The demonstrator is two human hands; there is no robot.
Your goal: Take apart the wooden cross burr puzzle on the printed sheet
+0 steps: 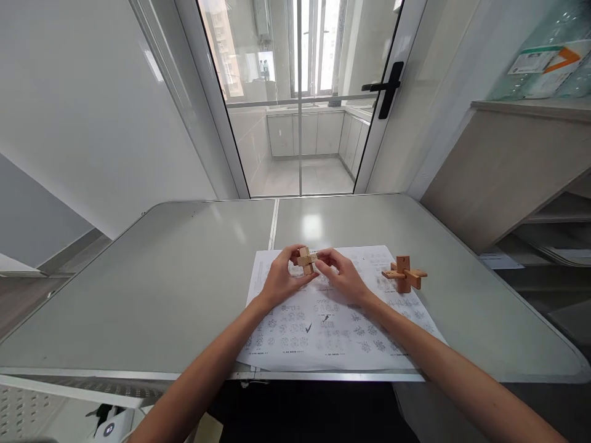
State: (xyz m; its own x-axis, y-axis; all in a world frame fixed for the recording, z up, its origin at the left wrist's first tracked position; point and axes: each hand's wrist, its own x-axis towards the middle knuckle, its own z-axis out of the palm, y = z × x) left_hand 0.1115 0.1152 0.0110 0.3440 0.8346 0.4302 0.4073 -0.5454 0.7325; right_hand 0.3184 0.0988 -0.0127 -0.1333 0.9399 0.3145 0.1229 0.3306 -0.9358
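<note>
A small light-wood burr puzzle [305,261] is held just above a printed sheet [323,326] on the table. My left hand [282,278] wraps round its left side, thumb below and fingers behind. From the right, my right hand [342,274] pinches the end of a bar sticking out of the same puzzle. The sheet carries rows of small line diagrams and two handwritten ticks. Right of my right hand, a darker reddish-brown wooden interlocking puzzle [403,275] stands on the sheet's right edge, touched by neither hand.
The grey folding table [184,295] has a metal edge and a centre seam. Behind it is a glazed door [300,147] with a black handle [390,90]. Wooden shelving [512,160] with plastic bottles [549,61] stands at the right. A white perforated unit [50,412] sits at lower left.
</note>
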